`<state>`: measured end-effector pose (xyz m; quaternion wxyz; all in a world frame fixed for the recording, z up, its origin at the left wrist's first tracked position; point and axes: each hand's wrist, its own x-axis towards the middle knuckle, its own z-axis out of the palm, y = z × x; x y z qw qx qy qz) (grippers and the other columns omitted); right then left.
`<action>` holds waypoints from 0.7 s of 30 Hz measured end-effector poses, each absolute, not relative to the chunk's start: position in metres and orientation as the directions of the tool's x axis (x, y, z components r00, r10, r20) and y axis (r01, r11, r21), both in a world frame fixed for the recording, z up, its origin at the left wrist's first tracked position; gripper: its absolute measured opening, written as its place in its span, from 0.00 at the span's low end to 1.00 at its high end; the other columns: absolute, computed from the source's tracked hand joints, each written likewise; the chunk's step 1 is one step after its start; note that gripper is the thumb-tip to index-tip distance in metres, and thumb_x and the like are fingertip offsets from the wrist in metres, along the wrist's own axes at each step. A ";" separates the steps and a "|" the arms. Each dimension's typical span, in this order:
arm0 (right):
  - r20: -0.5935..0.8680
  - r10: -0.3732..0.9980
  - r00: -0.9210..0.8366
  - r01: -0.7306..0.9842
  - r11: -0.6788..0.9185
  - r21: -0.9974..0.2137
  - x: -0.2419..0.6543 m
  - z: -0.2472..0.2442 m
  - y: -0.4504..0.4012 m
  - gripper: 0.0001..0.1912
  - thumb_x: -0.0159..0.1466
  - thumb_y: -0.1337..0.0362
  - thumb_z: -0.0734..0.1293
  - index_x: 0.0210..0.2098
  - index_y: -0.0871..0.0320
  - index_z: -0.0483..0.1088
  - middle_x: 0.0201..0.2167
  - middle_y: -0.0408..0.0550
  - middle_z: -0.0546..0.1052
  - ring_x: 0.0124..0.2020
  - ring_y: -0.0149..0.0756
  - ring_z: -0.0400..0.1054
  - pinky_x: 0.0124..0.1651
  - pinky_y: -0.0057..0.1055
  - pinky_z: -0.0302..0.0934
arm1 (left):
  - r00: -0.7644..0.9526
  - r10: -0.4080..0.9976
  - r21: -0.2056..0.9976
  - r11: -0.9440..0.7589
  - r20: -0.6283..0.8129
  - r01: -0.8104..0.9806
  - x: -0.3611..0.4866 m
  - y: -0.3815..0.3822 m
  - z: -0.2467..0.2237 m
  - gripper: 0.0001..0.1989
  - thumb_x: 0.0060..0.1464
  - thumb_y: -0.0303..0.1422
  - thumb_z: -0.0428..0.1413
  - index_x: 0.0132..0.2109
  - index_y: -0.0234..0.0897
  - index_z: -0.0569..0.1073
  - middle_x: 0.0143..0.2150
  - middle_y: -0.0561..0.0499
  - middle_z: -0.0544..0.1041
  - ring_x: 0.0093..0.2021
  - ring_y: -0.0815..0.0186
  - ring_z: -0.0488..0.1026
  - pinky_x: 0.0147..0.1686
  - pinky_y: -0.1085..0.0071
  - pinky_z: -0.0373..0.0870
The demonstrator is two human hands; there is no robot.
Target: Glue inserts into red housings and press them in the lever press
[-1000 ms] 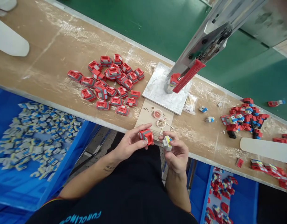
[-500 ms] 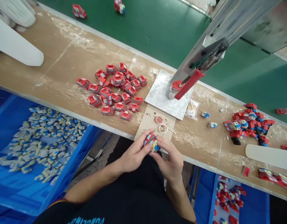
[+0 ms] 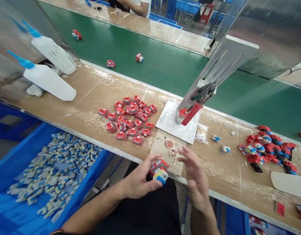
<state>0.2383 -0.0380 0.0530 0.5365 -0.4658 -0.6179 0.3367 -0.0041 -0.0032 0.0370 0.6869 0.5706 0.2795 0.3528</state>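
A small red, grey, yellow and blue plastic toy part (image 3: 159, 171) rests in my left hand (image 3: 140, 178), gripped between thumb and fingers above the table's front edge. My right hand (image 3: 196, 178) is apart from it, fingers spread, with nothing in it. Just beyond my hands lies a cardboard piece (image 3: 162, 143) bearing two small round dishes, the nearer dish (image 3: 173, 152) with a cotton swab (image 3: 175, 160) by it. Behind the cardboard, a metal press (image 3: 189, 114) stands on a pale plate (image 3: 166, 119), a red part (image 3: 182, 113) under its red handle.
Red parts (image 3: 132, 110) lie heaped left of the press. A blue bin (image 3: 46, 215) holds many grey-blue-yellow pieces. Another heap (image 3: 267, 147) sits at right. White bottles (image 3: 50, 81) lie at left. Beyond runs a green conveyor (image 3: 170, 71) carrying several parts; a person's arm (image 3: 138, 8) shows across it.
My right hand has let go of the toy part and moved right, its fingers opening. The left hand keeps the part. The camera view has tipped upward.
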 end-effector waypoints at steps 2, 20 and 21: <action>0.413 0.895 0.169 0.290 0.355 -0.889 0.252 0.060 -0.009 0.22 0.77 0.46 0.62 0.66 0.43 0.69 0.73 0.55 0.69 0.70 0.53 0.68 0.60 0.50 0.74 | 0.476 0.880 0.925 0.178 0.003 -0.335 -0.008 0.010 0.033 0.34 0.59 0.46 0.71 0.66 0.41 0.71 0.60 0.37 0.84 0.48 0.57 0.85 0.51 0.64 0.81; 0.710 0.703 0.042 0.185 0.693 -0.697 0.281 0.181 0.130 0.39 0.65 0.35 0.72 0.70 0.35 0.59 0.69 0.45 0.72 0.68 0.48 0.70 0.63 0.51 0.71 | 0.129 0.979 0.781 0.206 -0.160 -0.590 -0.028 0.051 0.061 0.25 0.41 0.33 0.81 0.48 0.53 0.88 0.50 0.47 0.89 0.41 0.62 0.87 0.40 0.75 0.85; 0.681 0.721 0.128 0.280 0.632 -0.722 0.282 0.166 0.131 0.35 0.65 0.36 0.73 0.66 0.39 0.65 0.66 0.47 0.74 0.65 0.49 0.71 0.60 0.50 0.72 | 0.117 0.979 0.783 0.202 -0.165 -0.588 -0.030 0.051 0.060 0.24 0.42 0.34 0.81 0.48 0.52 0.88 0.49 0.47 0.89 0.41 0.62 0.88 0.39 0.75 0.85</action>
